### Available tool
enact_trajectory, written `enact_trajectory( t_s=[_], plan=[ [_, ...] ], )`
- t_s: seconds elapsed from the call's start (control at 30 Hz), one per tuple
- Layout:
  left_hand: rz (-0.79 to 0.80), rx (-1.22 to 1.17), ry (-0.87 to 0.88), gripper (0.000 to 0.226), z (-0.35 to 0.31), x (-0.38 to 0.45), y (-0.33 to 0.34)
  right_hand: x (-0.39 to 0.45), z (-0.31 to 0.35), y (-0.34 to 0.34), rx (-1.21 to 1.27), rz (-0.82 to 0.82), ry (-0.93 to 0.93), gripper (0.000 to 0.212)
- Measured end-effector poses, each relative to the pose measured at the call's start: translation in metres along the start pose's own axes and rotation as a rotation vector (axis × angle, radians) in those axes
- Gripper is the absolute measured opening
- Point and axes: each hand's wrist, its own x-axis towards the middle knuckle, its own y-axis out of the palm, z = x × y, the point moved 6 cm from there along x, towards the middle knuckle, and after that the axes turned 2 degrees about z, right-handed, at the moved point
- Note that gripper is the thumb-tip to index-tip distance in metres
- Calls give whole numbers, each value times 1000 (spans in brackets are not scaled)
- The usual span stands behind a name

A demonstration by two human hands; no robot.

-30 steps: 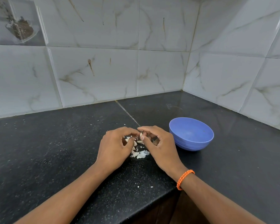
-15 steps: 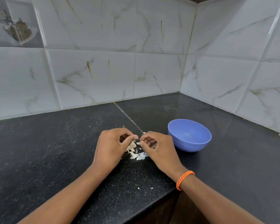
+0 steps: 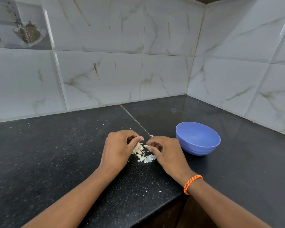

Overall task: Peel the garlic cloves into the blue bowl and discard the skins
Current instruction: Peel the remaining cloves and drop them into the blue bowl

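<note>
Both hands are down on the dark worktop (image 3: 56, 153), hunched over a small pale heap of garlic cloves and skins (image 3: 139, 149) that lies right between them. The left hand (image 3: 118, 150) has its fingers curled in, thumb and forefinger meeting at the near edge of the heap; it looks to be pinching a piece of garlic, though what sits inside the curl is too small to make out. The right hand (image 3: 164, 152), with an orange bracelet (image 3: 192, 184) on its wrist, is curled too, fingertips tucked down at the heap's right side, and whether it holds a clove or only a scrap of skin I cannot tell.

Now the bowl: the blue bowl (image 3: 198, 139) stands upright just to the right of the right hand, near it but not touching. Its visible inside shows plain blue, with no clove to be seen in it. So by my reading this is early going, no peeled garlic delivered as yet.

Loose papery skins (image 3: 148, 159) lie at the front of the heap, and a few white flecks are scattered nearer the worktop's front edge. That suggests some peeling is under way. Left to do, as I judge it: finish stripping the cloves, drop each one in the bowl, then gather and throw away the skins. No bin is in view.
</note>
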Motion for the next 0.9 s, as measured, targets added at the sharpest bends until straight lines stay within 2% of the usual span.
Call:
enact_trajectory(
  t_s=[0.13, 0.37, 0.47, 0.6, 0.63, 0.73, 0.77, 0.8, 0.9],
  plan=[
    [-38, 14, 33, 10, 0, 0, -2, 2, 4, -1, -77, 43, -71, 13],
    [10, 8, 20, 9, 2, 0, 3, 7, 10, 0, -311, 142, -215, 14],
    [18, 25, 68, 23, 2, -1, 5, 11, 23, -4, -373, 204, -282, 15],
    [32, 105, 55, 18, 2, -1, 7, 36, 28, -38, -324, -16, -304, 15],
    [32, 125, 44, 17, 2, -1, 7, 37, 28, -37, -344, -21, -304, 18],
    [40, 159, 17, 17, 4, -2, 7, 15, 28, 9, -488, 293, -319, 25],
    [44, 159, 14, 17, 4, -2, 7, 9, 27, 14, -486, 342, -327, 25],
    [44, 159, 13, 17, 3, -2, 8, 12, 28, 8, -490, 332, -320, 24],
    [36, 164, 9, 19, 3, -2, 7, 39, 38, -28, -432, 108, -355, 18]
  ],
)
